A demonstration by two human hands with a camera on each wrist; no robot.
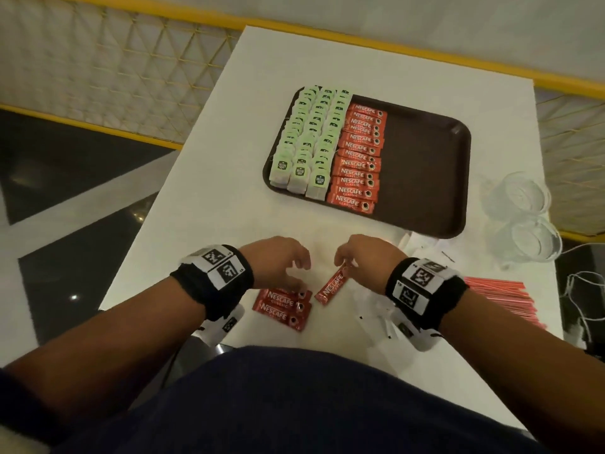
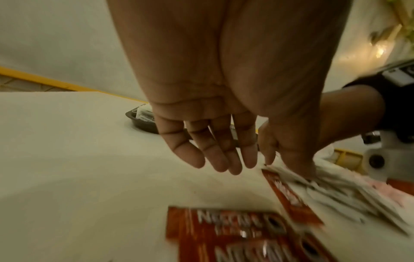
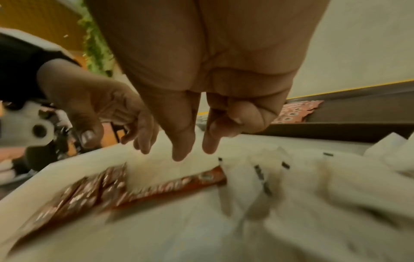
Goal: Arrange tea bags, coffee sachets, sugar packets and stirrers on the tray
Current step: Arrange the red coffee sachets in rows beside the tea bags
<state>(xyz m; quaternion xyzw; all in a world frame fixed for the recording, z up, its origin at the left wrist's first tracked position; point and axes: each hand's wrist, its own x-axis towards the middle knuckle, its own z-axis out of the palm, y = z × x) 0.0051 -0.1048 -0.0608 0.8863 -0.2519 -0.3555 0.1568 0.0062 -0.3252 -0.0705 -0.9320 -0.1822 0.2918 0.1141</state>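
White tabletop [image 1: 209, 178] lies under my hands, with a dark brown plastic tray [image 1: 422, 165] toward its far edge. Pale green tea bags [image 1: 311, 139] fill the tray's left side in three rows, and a column of red coffee sachets [image 1: 360, 152] lies beside them; its right half is bare. I judge I'm on the coffee step. My right hand [image 1: 363, 257] pinches one red sachet [image 1: 332, 286] by its far end, near the tabletop's near edge. My left hand [image 1: 278, 260] hangs with fingers loosely straight, holding nothing, just above three loose red sachets [image 1: 283, 306]. Next I should carry the pinched sachet to the column's near end. White sugar packets [image 3: 313, 177] and red stirrers [image 1: 497, 299] wait at the near right corner.
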